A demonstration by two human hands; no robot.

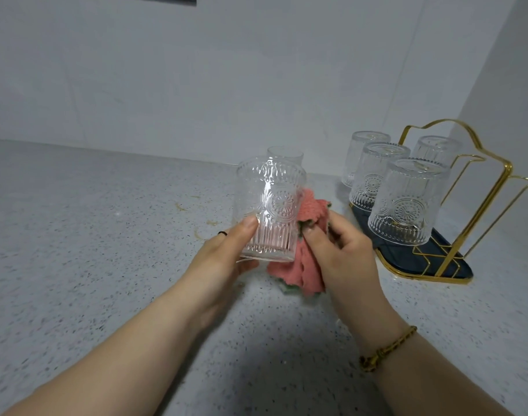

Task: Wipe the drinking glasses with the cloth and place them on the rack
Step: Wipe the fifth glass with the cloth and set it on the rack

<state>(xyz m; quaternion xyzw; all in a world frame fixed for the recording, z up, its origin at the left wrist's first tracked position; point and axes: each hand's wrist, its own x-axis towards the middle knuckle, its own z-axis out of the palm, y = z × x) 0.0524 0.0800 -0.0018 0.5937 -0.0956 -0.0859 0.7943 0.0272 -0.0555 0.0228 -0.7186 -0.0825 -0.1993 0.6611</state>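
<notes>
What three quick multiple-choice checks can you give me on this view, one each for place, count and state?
1. Where is the rack from the held glass?
A. to its left
B. to its right
C. directly under it

2. How many glasses sit on the rack?
A. two
B. six
C. four

3. What is the right hand doing?
A. gripping the pink cloth
B. hanging empty
C. lifting a glass off the rack

Answers:
1 B: the rack stands right of the glass that the left hand holds.
2 C: four upturned glasses show there.
3 A: its fingers curl round the cloth.
</notes>
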